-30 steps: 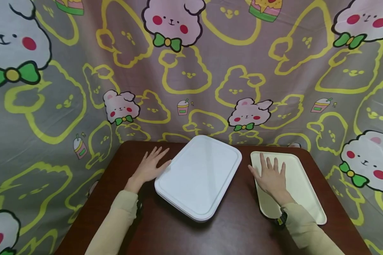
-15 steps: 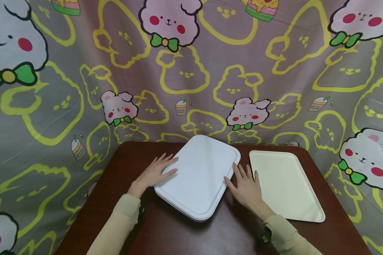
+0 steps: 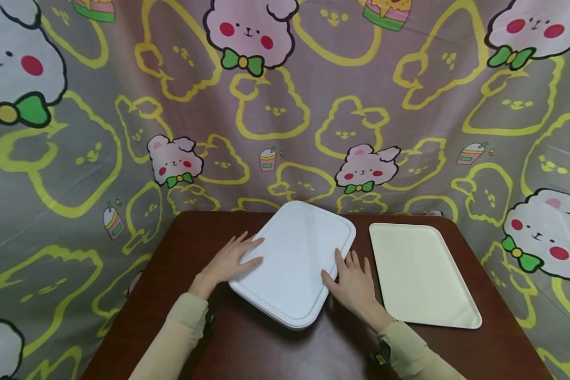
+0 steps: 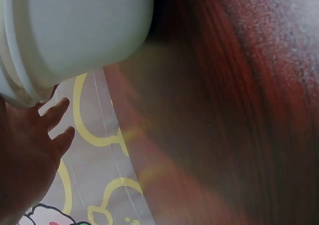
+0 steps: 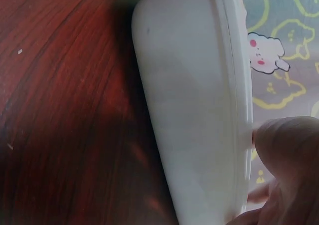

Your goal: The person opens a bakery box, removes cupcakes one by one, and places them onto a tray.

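Two hands flank the white tray stack (image 3: 292,261) mid-table: my left hand (image 3: 230,258) lies flat-fingered on its left rim, my right hand (image 3: 353,282) touches its right rim, fingers straight, gripping nothing. The stack's long axis runs diagonally, far-right to near-left, between both hands; a cream tray (image 3: 420,274) sits just right.

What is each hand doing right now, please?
Left hand: open, straight fingers resting on the left edge of the stack of white trays.
Right hand: open, fingers touching the stack's right edge.
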`<state>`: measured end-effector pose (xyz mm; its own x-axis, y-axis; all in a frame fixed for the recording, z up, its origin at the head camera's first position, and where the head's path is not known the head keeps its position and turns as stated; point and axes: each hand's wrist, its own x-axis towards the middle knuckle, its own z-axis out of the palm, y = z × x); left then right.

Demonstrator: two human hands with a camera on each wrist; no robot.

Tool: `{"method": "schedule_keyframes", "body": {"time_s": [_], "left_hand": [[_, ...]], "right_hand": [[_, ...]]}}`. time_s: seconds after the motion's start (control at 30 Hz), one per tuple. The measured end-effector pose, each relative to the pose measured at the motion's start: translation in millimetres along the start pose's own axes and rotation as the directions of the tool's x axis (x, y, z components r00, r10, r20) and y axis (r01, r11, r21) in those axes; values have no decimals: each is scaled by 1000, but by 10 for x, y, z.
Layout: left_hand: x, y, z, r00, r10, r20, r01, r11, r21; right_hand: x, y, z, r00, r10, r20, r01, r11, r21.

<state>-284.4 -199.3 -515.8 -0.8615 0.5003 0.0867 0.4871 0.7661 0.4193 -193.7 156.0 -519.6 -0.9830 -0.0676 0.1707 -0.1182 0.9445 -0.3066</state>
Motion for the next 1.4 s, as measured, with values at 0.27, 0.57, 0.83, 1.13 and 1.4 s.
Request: {"method": "schedule_keyframes", "body": {"time_s": [0.27, 0.57, 0.83, 1.13, 1.4], "left_hand": [[-70, -48, -20, 1000, -9, -25, 9, 1000, 11], [-179, 42, -30, 997, -75, -29, 75, 997, -1], [-254, 161, 24, 995, -89, -47, 89, 996, -17], [-316, 235, 106, 989, -130, -73, 129, 991, -20], [-355, 367, 166, 985, -143, -94, 142, 990, -12]], "right_hand": [[89, -27, -55, 999, -46, 20, 46, 999, -1], [246, 28, -53, 992, -106, 63, 107, 994, -5], [328, 102, 9, 989, -125, 82, 119, 991, 67], [407, 170, 7, 977, -163, 136, 158, 986, 47], [531, 319, -83, 961, -195, 194, 180, 979, 94]]}}
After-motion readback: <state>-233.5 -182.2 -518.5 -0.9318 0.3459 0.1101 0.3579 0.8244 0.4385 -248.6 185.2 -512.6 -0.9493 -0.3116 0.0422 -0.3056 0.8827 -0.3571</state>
